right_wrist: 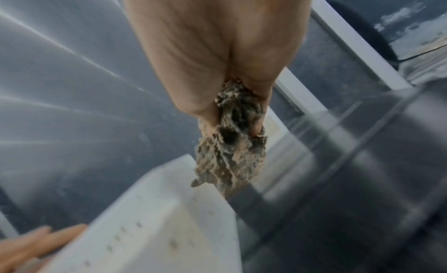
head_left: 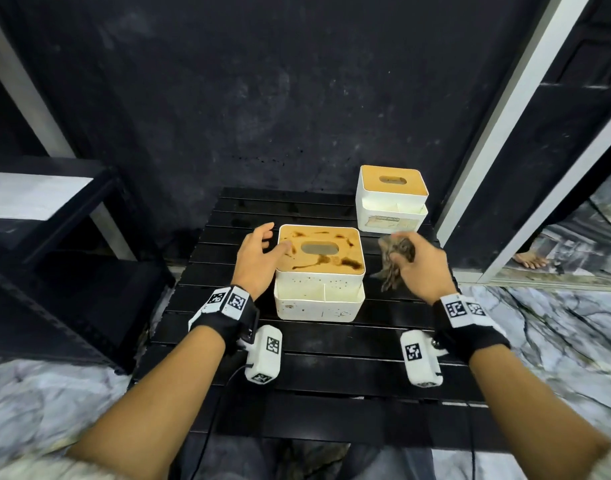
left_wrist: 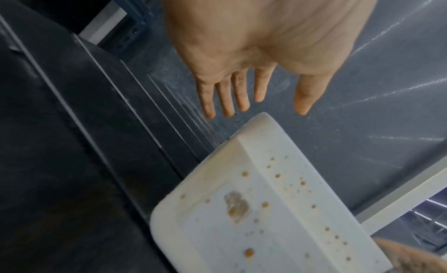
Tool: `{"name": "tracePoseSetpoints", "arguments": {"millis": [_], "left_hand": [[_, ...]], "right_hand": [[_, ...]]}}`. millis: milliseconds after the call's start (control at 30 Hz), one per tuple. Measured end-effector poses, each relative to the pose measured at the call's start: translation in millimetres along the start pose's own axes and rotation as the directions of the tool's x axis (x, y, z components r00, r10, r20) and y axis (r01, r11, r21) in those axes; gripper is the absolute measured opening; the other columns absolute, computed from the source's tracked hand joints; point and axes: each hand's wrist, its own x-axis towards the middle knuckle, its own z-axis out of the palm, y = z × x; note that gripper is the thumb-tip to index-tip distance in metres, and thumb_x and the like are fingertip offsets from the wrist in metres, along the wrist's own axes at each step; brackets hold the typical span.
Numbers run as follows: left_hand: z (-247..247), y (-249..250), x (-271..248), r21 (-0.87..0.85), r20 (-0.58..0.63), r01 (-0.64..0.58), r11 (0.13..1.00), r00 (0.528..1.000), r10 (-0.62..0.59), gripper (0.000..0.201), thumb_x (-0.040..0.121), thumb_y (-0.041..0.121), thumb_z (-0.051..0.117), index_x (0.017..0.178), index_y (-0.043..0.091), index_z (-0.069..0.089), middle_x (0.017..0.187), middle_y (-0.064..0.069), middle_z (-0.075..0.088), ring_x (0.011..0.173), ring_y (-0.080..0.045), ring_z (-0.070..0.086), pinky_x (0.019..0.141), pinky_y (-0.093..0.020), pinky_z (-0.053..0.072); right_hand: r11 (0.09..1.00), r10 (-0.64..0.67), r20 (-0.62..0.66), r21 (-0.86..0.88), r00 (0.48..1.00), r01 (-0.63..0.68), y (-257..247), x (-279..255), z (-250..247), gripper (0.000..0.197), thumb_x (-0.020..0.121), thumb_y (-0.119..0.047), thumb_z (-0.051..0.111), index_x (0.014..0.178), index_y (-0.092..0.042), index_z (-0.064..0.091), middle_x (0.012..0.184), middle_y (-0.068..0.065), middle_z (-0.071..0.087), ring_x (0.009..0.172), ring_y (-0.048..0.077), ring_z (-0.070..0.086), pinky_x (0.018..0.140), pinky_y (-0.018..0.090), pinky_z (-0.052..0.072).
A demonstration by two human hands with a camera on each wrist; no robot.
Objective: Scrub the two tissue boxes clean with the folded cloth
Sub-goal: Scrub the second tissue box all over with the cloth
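A white tissue box with a tan lid stained by dark brown smears stands mid-table; its spotted white side fills the left wrist view and its blurred corner shows in the right wrist view. A second, cleaner white box stands at the back right. My left hand hovers with straight fingers at the near box's left edge, thumb over the lid. My right hand grips a crumpled grey-brown cloth just right of that box; the cloth hangs from the fist.
Both boxes stand on a small black slatted table. A dark wall is right behind it. A black shelf frame stands on the left, and a white door frame rises on the right. Marbled floor surrounds the table.
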Motion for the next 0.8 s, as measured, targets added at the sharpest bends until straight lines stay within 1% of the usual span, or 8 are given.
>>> {"name": "tracePoseSetpoints", "arguments": {"millis": [100, 200, 300, 367, 467, 633, 733, 800], "left_hand": [[11, 9, 13, 0.001, 0.001, 0.038, 0.999, 0.999, -0.038, 0.064, 0.091, 0.037, 0.07, 0.147, 0.022, 0.044, 0.146, -0.002, 0.047, 0.133, -0.018, 0.046, 0.112, -0.038, 0.04], [21, 14, 20, 0.008, 0.001, 0.08, 0.997, 0.997, -0.08, 0.069, 0.09, 0.037, 0.072, 0.149, 0.02, 0.041, 0.149, -0.004, 0.045, 0.137, -0.022, 0.043, 0.114, -0.043, 0.038], [31, 16, 22, 0.021, -0.024, 0.1, 0.995, 0.995, -0.099, 0.072, 0.088, 0.035, 0.073, 0.15, 0.02, 0.04, 0.15, -0.005, 0.043, 0.139, -0.023, 0.04, 0.116, -0.04, 0.036], [37, 14, 22, 0.034, -0.064, 0.109, 0.993, 0.992, -0.106, 0.074, 0.086, 0.034, 0.076, 0.149, 0.02, 0.04, 0.149, -0.005, 0.045, 0.14, -0.023, 0.039, 0.116, -0.039, 0.035], [40, 6, 20, 0.034, -0.109, 0.126, 0.991, 0.987, -0.122, 0.071, 0.083, 0.028, 0.078, 0.146, 0.02, 0.045, 0.143, -0.005, 0.053, 0.137, -0.025, 0.044, 0.114, -0.043, 0.039], [39, 0, 18, 0.042, -0.106, 0.116, 0.992, 0.988, -0.111, 0.067, 0.082, 0.025, 0.079, 0.144, 0.021, 0.051, 0.137, -0.007, 0.06, 0.134, -0.027, 0.049, 0.112, -0.044, 0.043], [37, -1, 20, 0.021, -0.11, 0.12, 0.993, 0.987, -0.117, 0.067, 0.084, 0.02, 0.079, 0.145, 0.019, 0.051, 0.136, -0.007, 0.061, 0.132, -0.021, 0.051, 0.108, -0.027, 0.041], [37, 0, 20, 0.013, -0.115, 0.118, 0.993, 0.987, -0.116, 0.066, 0.085, 0.018, 0.078, 0.145, 0.019, 0.051, 0.135, -0.006, 0.062, 0.13, -0.019, 0.052, 0.106, -0.026, 0.041]], "right_hand": [[0.988, -0.148, 0.008, 0.033, 0.989, 0.148, -30, 5, -11, 0.036, 0.089, -0.015, 0.063, 0.123, -0.022, 0.055, 0.113, 0.002, 0.065, 0.104, 0.016, 0.057, 0.095, 0.026, 0.041], [0.95, -0.304, 0.136, -0.026, 0.943, 0.31, -47, 2, 4, 0.038, 0.087, -0.015, 0.064, 0.124, -0.024, 0.055, 0.115, 0.001, 0.063, 0.101, 0.012, 0.057, 0.095, 0.022, 0.042], [0.914, -0.336, 0.291, -0.128, 0.896, 0.384, -44, -10, 35, 0.049, 0.091, -0.02, 0.056, 0.138, -0.017, 0.043, 0.136, 0.008, 0.049, 0.126, 0.021, 0.045, 0.109, 0.025, 0.034], [0.894, -0.326, 0.309, -0.205, 0.893, 0.398, -40, -19, 45, 0.056, 0.095, -0.027, 0.049, 0.146, -0.012, 0.029, 0.151, 0.008, 0.03, 0.142, 0.026, 0.019, 0.119, 0.032, 0.013], [0.873, -0.351, 0.296, -0.239, 0.888, 0.425, -40, -23, 45, 0.057, 0.099, -0.028, 0.042, 0.149, -0.011, 0.022, 0.156, 0.008, 0.021, 0.145, 0.024, 0.008, 0.115, 0.024, 0.0], [0.913, -0.291, 0.341, -0.18, 0.894, 0.366, -45, -4, 40, 0.055, 0.098, -0.015, 0.041, 0.149, -0.012, 0.021, 0.156, 0.007, 0.021, 0.145, 0.022, 0.009, 0.112, 0.019, 0.0], [0.94, -0.21, 0.363, -0.18, 0.908, 0.289, -50, 23, 43, 0.059, 0.096, -0.012, 0.045, 0.149, -0.015, 0.02, 0.157, 0.005, 0.018, 0.146, 0.023, 0.008, 0.115, 0.026, 0.006], [0.954, -0.147, 0.368, -0.194, 0.918, 0.23, -54, 41, 46, 0.065, 0.093, -0.011, 0.051, 0.15, -0.017, 0.018, 0.158, 0.004, 0.015, 0.146, 0.023, 0.008, 0.116, 0.031, 0.01]]}}
